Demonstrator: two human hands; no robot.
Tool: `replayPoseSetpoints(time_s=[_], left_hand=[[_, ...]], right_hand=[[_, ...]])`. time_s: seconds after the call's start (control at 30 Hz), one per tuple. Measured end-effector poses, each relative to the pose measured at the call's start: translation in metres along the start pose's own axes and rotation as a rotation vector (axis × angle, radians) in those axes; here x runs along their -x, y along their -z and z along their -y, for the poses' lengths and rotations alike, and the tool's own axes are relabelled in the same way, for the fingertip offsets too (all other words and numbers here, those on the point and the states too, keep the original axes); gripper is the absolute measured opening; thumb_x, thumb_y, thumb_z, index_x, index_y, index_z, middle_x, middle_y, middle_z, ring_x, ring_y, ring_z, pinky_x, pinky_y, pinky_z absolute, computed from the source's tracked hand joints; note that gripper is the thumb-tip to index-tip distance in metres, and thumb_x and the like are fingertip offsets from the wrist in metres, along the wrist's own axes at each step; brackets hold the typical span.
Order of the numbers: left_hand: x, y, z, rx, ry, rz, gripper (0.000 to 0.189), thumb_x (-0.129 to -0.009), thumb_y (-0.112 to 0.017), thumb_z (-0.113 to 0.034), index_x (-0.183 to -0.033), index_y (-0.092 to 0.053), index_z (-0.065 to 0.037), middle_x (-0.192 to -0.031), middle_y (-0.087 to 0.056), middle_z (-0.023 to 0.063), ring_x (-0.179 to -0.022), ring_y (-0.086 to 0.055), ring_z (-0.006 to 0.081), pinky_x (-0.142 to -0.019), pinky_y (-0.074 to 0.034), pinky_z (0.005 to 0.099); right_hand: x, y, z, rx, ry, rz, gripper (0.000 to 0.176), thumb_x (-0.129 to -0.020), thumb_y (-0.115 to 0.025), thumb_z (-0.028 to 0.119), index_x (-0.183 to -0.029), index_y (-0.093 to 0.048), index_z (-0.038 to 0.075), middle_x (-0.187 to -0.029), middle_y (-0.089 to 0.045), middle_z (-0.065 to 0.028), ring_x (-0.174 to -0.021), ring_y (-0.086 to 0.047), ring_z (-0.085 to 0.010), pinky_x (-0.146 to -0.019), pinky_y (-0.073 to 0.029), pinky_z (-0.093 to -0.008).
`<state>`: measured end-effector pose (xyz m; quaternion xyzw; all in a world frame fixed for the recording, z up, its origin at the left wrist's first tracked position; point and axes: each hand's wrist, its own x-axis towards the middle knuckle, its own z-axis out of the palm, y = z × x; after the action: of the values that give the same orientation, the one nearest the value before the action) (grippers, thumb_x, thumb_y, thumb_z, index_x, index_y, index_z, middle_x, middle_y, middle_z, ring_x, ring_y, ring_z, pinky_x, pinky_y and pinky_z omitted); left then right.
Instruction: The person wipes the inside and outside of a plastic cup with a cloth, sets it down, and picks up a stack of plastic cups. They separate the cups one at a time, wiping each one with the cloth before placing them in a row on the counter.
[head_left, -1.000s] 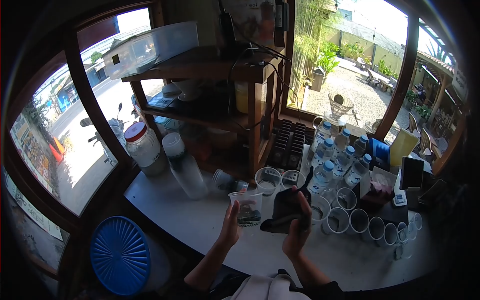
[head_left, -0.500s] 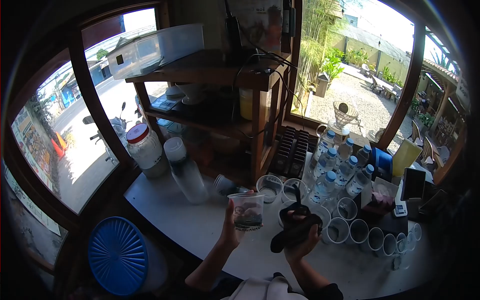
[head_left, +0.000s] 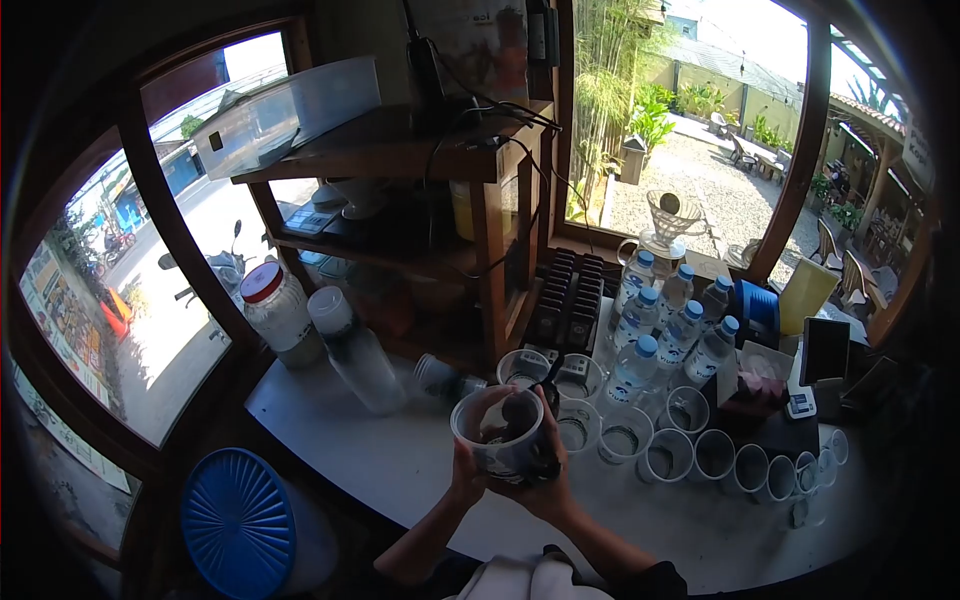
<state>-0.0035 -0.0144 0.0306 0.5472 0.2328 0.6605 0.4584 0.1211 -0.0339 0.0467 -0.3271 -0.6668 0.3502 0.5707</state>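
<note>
My left hand [head_left: 467,473] is wrapped round a clear plastic cup [head_left: 490,452], tilted so that its open mouth faces me. On the cup's other side, my right hand [head_left: 543,493] is closed on a black cloth [head_left: 547,440] that lies against the cup wall. Part of this cloth sticks up above the rim, and the fingers behind the cup are partly hidden. Just beyond my hands, another clear cup [head_left: 440,378] lies on its side on the white table [head_left: 340,440]. Several upright clear cups [head_left: 620,432] stand to the right.
Water bottles with blue caps [head_left: 640,365] stand behind the cups. A tall stack of cups [head_left: 355,350] and a red-lidded jar [head_left: 278,310] are at left. A wooden shelf [head_left: 485,220] rises at the back. Below the table edge stands a blue-lidded bucket [head_left: 238,520].
The black cloth in my right hand has moved left, from beside the cup to against its side. The cup has tipped its mouth toward me. The view has shifted slightly.
</note>
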Motion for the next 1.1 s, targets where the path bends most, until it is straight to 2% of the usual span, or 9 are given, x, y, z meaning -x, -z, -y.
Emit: replayPoseSetpoints(time_s=[0.23,0.37,0.43,0.53,0.6,0.7,0.87,0.9,1.1], left_hand=[[-0.005,-0.003,-0.009,-0.199,0.208,-0.201,0.071,-0.096,-0.032,-0.056,-0.139,-0.034,0.001,-0.129,-0.046,0.0128,-0.117,-0.048,0.0193,-0.097,-0.037,0.0319],[0.001,-0.007,-0.011,0.225,0.192,-0.113,0.06,-0.097,-0.039,-0.04,-0.136,-0.033,0.006,-0.132,-0.047,0.019,-0.123,-0.048,0.0269,-0.105,-0.04,0.0398],[0.011,0.007,0.0,-0.43,0.035,-0.157,0.06,-0.097,-0.037,-0.043,-0.132,-0.036,0.006,-0.127,-0.05,0.0202,-0.117,-0.053,0.0291,-0.102,-0.042,0.041],[0.006,0.007,-0.011,-0.392,0.064,-0.185,0.073,-0.096,-0.021,-0.058,-0.12,-0.045,0.007,-0.113,-0.057,0.0216,-0.103,-0.06,0.0301,-0.095,-0.047,0.0421],[-0.002,0.002,-0.026,0.434,0.266,-0.121,0.077,-0.096,-0.017,-0.061,-0.116,-0.048,0.007,-0.109,-0.059,0.0216,-0.101,-0.06,0.029,-0.094,-0.048,0.041],[0.005,0.008,-0.015,0.22,0.327,-0.005,0.076,-0.097,-0.012,-0.059,-0.113,-0.052,0.004,-0.107,-0.061,0.0187,-0.101,-0.06,0.026,-0.093,-0.047,0.0391],[0.025,0.002,-0.02,-0.142,0.31,0.103,0.057,-0.101,-0.021,-0.043,-0.124,-0.047,0.002,-0.119,-0.056,0.014,-0.108,-0.057,0.0219,-0.099,-0.042,0.0345],[0.024,0.005,-0.021,-0.187,0.36,0.159,0.054,-0.101,-0.023,-0.041,-0.126,-0.045,0.001,-0.122,-0.054,0.0133,-0.111,-0.055,0.0219,-0.1,-0.041,0.0341],[0.01,0.003,-0.022,0.12,0.663,0.135,0.06,-0.101,-0.021,-0.046,-0.121,-0.053,0.001,-0.117,-0.06,0.013,-0.106,-0.059,0.0202,-0.094,-0.044,0.0337]], right_hand=[[-0.012,0.007,-0.013,0.186,0.06,-0.125,0.113,-0.056,-0.09,0.034,-0.143,-0.028,-0.002,-0.143,-0.035,-0.0245,-0.127,-0.044,-0.0404,-0.099,-0.042,-0.0416],[-0.006,0.005,-0.007,0.557,0.218,-0.195,0.096,-0.068,-0.083,0.026,-0.141,-0.028,-0.003,-0.142,-0.032,-0.0308,-0.127,-0.039,-0.0467,-0.101,-0.035,-0.0517],[0.005,0.003,-0.01,0.559,0.348,-0.09,0.069,-0.072,-0.074,0.019,-0.133,-0.044,0.003,-0.144,-0.033,-0.0277,-0.128,-0.037,-0.0468,-0.1,-0.032,-0.0546],[0.023,-0.006,-0.012,0.545,0.551,-0.002,0.047,-0.073,-0.064,0.013,-0.12,-0.06,0.009,-0.147,-0.031,-0.0246,-0.134,-0.03,-0.0478,-0.105,-0.026,-0.0591],[0.025,-0.009,-0.022,0.5,0.71,0.007,0.049,-0.073,-0.064,0.014,-0.121,-0.059,0.009,-0.147,-0.03,-0.0246,-0.136,-0.026,-0.0489,-0.107,-0.023,-0.0596],[0.019,-0.01,-0.02,0.262,0.64,-0.135,0.054,-0.072,-0.064,0.016,-0.126,-0.056,0.013,-0.15,-0.027,-0.0226,-0.138,-0.022,-0.049,-0.108,-0.021,-0.0627],[-0.019,0.024,0.034,0.341,0.685,0.013,0.04,-0.068,-0.066,0.022,-0.107,-0.07,0.013,-0.115,-0.063,-0.0192,-0.117,-0.056,-0.0351,-0.102,-0.039,-0.0529],[-0.024,0.026,0.05,0.393,0.669,0.013,0.033,-0.065,-0.066,0.024,-0.094,-0.074,0.012,-0.089,-0.069,-0.0124,-0.095,-0.068,-0.0271,-0.093,-0.05,-0.0432],[-0.014,0.026,0.057,0.159,0.525,-0.086,0.022,-0.077,-0.068,0.018,-0.094,-0.073,0.005,-0.083,-0.069,-0.0136,-0.083,-0.069,-0.0256,-0.08,-0.055,-0.0372]])
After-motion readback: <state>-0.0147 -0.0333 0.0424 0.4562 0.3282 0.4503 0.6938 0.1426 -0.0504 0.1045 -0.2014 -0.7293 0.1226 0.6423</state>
